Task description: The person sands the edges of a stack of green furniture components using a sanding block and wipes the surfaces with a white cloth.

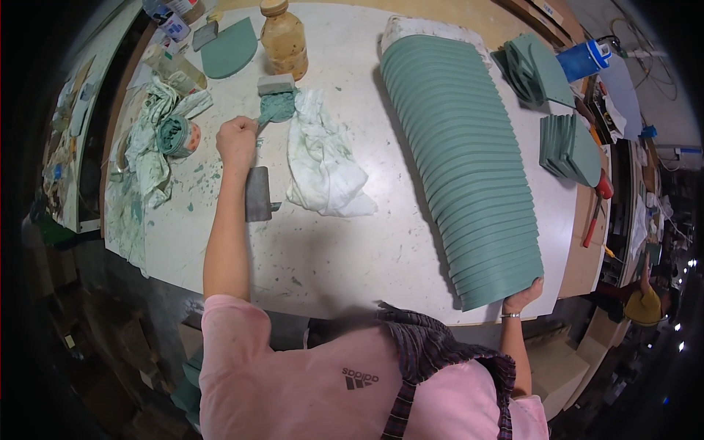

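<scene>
My left hand (236,139) is closed, fingers pinched, beside a lump of material smeared with green paste (277,108). A thin green part runs from that lump to my fingers; its kind is unclear. A grey block (276,84) sits just behind it, and a crumpled white rag (323,158) lies to its right. My right hand (523,297) grips the near right corner of a long row of overlapping green curved sheets (466,169). Its thumb shows at the edge, while most fingers are hidden. Below my left hand lies a dark grey block (258,194).
An open jar of green paste (176,136) lies beside stained rags (150,147) at left. A bottle of amber liquid (284,44) stands behind. Fanned green sheets (532,70) and a smaller stack (568,150) are at right, near a red-handled tool (603,187) and blue bottle (583,60).
</scene>
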Demonstrator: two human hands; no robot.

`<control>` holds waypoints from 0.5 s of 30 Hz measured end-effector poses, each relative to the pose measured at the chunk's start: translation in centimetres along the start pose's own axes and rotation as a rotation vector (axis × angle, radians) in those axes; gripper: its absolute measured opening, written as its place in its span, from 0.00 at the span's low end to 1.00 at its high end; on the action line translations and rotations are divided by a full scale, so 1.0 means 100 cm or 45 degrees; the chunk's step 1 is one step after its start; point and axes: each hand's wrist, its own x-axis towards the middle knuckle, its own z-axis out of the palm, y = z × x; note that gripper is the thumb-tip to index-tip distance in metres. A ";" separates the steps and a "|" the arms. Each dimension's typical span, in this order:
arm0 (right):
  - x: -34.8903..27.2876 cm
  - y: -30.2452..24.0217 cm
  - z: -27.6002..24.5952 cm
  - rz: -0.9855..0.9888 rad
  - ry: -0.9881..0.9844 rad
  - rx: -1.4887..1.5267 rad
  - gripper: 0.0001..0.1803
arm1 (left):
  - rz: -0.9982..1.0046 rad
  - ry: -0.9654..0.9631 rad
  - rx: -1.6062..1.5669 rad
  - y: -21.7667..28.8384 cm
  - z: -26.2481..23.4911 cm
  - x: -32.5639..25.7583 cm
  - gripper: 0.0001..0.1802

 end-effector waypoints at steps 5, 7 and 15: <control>0.000 -0.005 0.001 0.080 -0.038 0.052 0.26 | 0.010 0.129 0.149 0.004 0.000 -0.003 0.10; 0.001 -0.006 0.000 0.058 -0.006 0.021 0.26 | -0.003 0.084 0.091 0.006 0.001 -0.003 0.10; 0.001 -0.007 0.000 0.091 -0.002 0.062 0.17 | -0.003 0.086 0.043 0.010 0.005 -0.006 0.10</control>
